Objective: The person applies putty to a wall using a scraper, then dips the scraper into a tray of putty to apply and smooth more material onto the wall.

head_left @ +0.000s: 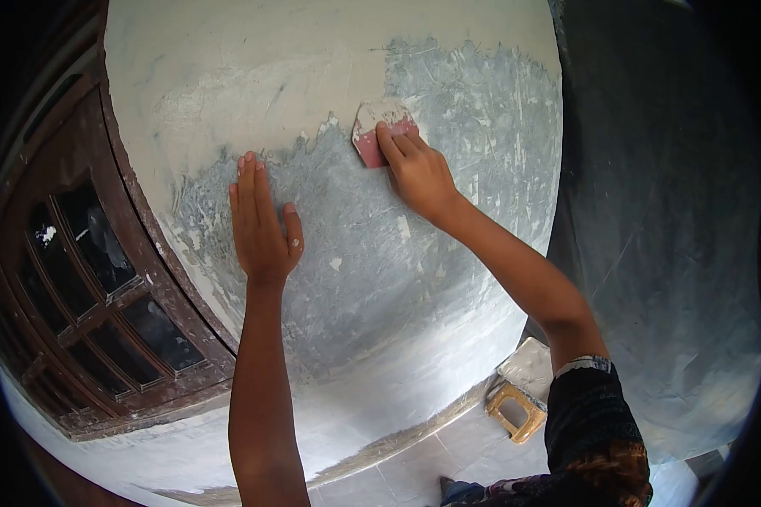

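My right hand (423, 173) grips a red putty scraper (370, 147) whose upper part is smeared with pale putty. The scraper lies against the wall (347, 262), at the border between smooth cream putty (245, 76) above and bare, patchy grey surface below. To the left, my left hand (262, 220) rests flat on the grey part with its fingers pointing up and its thumb apart; nothing is in it. Its fingertips reach the ragged lower edge of the putty. Small pale specks show on the fingers.
A brown wooden window frame (165, 224) with glass panes borders the wall on the left. Below right, a yellow stool (516, 412) stands on the tiled floor (414, 469) by a putty-stained, pale flat object (526, 368). A dark grey surface (659, 211) rises at the right.
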`<state>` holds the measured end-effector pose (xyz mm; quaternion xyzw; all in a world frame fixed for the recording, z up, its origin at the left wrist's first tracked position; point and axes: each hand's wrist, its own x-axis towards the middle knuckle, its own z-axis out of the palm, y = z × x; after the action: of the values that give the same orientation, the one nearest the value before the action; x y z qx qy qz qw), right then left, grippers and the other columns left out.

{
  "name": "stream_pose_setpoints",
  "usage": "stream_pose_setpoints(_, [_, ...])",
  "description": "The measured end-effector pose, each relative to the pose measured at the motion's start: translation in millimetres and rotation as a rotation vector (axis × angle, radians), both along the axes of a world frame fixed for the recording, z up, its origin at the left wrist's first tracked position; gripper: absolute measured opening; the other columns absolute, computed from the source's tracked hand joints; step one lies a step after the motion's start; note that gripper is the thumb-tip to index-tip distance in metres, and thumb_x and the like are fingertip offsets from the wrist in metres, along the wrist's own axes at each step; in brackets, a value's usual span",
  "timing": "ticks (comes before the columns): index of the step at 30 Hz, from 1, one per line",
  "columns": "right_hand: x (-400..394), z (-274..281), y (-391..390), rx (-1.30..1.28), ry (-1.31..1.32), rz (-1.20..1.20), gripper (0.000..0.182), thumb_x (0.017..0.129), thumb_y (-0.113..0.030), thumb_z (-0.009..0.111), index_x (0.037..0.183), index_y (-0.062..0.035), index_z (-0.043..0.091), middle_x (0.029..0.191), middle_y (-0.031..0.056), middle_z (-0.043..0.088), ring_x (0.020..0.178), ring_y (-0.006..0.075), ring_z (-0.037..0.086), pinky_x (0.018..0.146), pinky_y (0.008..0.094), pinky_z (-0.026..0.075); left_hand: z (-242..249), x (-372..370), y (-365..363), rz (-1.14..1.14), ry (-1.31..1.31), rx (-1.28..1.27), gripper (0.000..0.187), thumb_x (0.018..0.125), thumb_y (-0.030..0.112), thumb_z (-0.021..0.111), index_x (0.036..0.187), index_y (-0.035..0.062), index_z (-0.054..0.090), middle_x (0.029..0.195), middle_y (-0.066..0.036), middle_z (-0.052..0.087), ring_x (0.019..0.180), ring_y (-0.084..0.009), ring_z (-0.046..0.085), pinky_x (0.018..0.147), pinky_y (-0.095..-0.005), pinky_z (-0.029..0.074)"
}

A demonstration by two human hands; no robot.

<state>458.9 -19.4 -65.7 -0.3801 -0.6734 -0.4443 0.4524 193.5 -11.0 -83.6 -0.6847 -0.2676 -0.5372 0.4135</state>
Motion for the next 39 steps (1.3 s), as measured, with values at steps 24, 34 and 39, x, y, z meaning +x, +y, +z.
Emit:
stream_pose_setpoints(24, [6.4, 65.9, -19.9, 0.186, 0.082, 0.154, 0.053, 0.074, 0.001, 0.069, 0.126, -0.0023, 0.06, 0.093, 0.0122, 0.066, 0.088, 0.0315, 0.065, 0.069, 0.0419, 0.057, -0.1, 2.1, 1.1, -0.04, -0.007, -0.005, 0.062, 0.095, 0.017, 0.044, 0.152, -0.0038, 0.029, 0.157, -0.024, 0.035, 0.147, -0.0413, 0.031, 0.12, -0.0569, 0.021])
stream_pose_setpoints(34, [-29.7, -25.1, -30.1, -0.014, -0.11, 0.183, 0.055, 0.074, 0.004, 0.065, 0.129, 0.0065, 0.058, 0.086, 0.0136, 0.063, 0.091, 0.0313, 0.067, 0.064, 0.0379, 0.059, 1.5, 1.5, -0.3, 0.002, 0.009, 0.008, 0.065, 0.09, 0.014, 0.05, 0.15, -0.0049, 0.031, 0.157, -0.024, 0.034, 0.148, -0.0388, 0.032, 0.119, -0.0544, 0.025])
stream_pose_setpoints(39, [-20.1, 60.8, -27.0, 0.187, 0.115, 0.158, 0.054, 0.072, 0.001, 0.068, 0.125, -0.0015, 0.059, 0.094, 0.0139, 0.066, 0.09, 0.033, 0.065, 0.067, 0.0392, 0.057, 0.5, 1.7, -0.3, -0.018, 0.004, -0.007, 0.063, 0.093, 0.015, 0.047, 0.151, -0.0047, 0.03, 0.157, -0.024, 0.035, 0.147, -0.04, 0.032, 0.12, -0.0554, 0.022])
